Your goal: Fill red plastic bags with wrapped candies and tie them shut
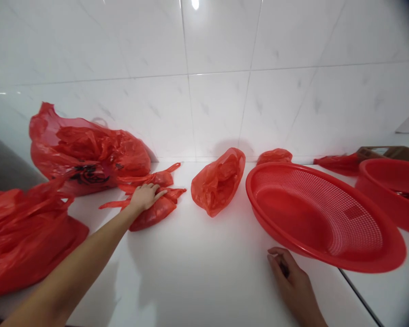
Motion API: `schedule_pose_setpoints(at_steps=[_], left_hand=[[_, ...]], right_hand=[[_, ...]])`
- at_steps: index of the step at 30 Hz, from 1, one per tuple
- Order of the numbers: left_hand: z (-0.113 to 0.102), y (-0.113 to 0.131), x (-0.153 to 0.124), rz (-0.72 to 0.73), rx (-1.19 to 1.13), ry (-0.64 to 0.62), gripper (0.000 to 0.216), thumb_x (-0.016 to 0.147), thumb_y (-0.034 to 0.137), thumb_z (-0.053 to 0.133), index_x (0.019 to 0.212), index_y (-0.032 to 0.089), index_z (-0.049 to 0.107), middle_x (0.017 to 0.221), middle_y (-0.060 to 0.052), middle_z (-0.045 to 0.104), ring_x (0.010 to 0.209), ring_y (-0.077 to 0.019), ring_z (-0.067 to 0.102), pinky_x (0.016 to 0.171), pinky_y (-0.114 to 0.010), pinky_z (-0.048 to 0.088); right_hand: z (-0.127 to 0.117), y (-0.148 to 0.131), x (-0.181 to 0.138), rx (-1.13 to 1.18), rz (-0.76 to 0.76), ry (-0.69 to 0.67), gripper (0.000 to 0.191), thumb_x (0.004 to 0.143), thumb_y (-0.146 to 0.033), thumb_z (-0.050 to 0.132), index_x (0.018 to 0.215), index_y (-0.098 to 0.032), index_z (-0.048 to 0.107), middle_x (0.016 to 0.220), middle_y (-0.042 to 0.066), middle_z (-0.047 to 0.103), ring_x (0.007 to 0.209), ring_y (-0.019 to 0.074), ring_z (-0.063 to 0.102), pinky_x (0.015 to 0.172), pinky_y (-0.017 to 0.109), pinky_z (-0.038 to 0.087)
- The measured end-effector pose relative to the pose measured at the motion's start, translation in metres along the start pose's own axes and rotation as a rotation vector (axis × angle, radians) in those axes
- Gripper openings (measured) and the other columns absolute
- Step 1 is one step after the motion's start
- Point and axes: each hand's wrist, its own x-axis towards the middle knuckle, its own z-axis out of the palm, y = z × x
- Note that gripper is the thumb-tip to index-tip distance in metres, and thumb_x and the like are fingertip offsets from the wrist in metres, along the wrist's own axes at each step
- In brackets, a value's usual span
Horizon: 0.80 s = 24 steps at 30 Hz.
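My left hand (145, 197) reaches across the counter with its fingers bent over a small, filled red plastic bag (153, 212). Another small red plastic bag (161, 178) lies just behind that one, touching it. My right hand (289, 277) is low over the counter, its fingers curled in and the thumb close to them. A dark spot shows between those fingers, too small to name. Just beyond the right hand is a red plastic colander (296, 218) with a meshed wall, tilted. An open red plastic bag (219, 184) stands between the hands, farther back.
A large red plastic bag (88, 159) leans against the tiled wall (218, 109). Another red bag (27, 236) is at the left edge. Behind the colander lies a red bag (274, 156). A red basin (391, 190) and a brown box (391, 152) stand at right.
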Motion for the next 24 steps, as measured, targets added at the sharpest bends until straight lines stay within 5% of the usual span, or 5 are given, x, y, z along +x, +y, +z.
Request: schedule_pose_setpoints(at_steps=[4,8,11,16,24], left_hand=[[-0.002,-0.009,0.011,-0.035,-0.005,0.026,0.066,0.091,0.061,0.018,0.091,0.019,0.068,0.095,-0.013,0.069,0.095,-0.0303,0.061,0.087,-0.042,0.042],[-0.001,-0.02,0.039,-0.126,-0.017,0.119,0.066,0.09,0.062,0.021,0.13,0.02,0.053,0.136,-0.017,0.049,0.122,-0.0372,0.044,0.098,-0.051,0.035],[0.01,-0.019,0.056,-0.156,-0.052,0.087,0.074,0.085,0.067,0.03,0.137,0.017,0.046,0.142,-0.02,0.043,0.122,-0.0425,0.044,0.095,-0.057,0.036],[0.024,0.0,0.058,0.042,-0.143,0.033,0.056,0.088,0.057,0.034,0.126,0.024,0.058,0.133,-0.008,0.057,0.119,-0.0282,0.052,0.1,-0.04,0.038],[-0.014,0.005,0.05,0.037,-0.204,0.084,0.061,0.091,0.055,0.026,0.129,0.016,0.053,0.129,-0.013,0.059,0.118,-0.0297,0.053,0.1,-0.043,0.039]], right_hand=[[0.001,0.009,0.002,-0.007,0.011,-0.029,0.034,0.084,-0.054,0.049,0.098,-0.024,0.056,0.068,0.0,0.059,0.057,0.0156,0.056,0.055,0.023,0.047],[0.001,0.014,0.004,0.002,0.015,-0.045,0.035,0.083,-0.055,0.051,0.099,-0.024,0.056,0.069,0.0,0.06,0.058,0.0153,0.058,0.056,0.022,0.047],[0.002,0.009,0.003,0.02,0.024,-0.034,0.036,0.082,-0.055,0.051,0.098,-0.024,0.056,0.066,-0.001,0.059,0.057,0.0151,0.056,0.055,0.022,0.047],[0.004,-0.003,-0.001,0.052,0.053,0.028,0.034,0.085,-0.056,0.047,0.096,-0.025,0.055,0.062,-0.003,0.053,0.053,0.0137,0.051,0.053,0.022,0.043],[-0.001,-0.005,0.001,-0.009,-0.007,-0.026,0.029,0.088,-0.05,0.045,0.096,-0.024,0.055,0.064,-0.003,0.053,0.055,0.014,0.051,0.053,0.022,0.041]])
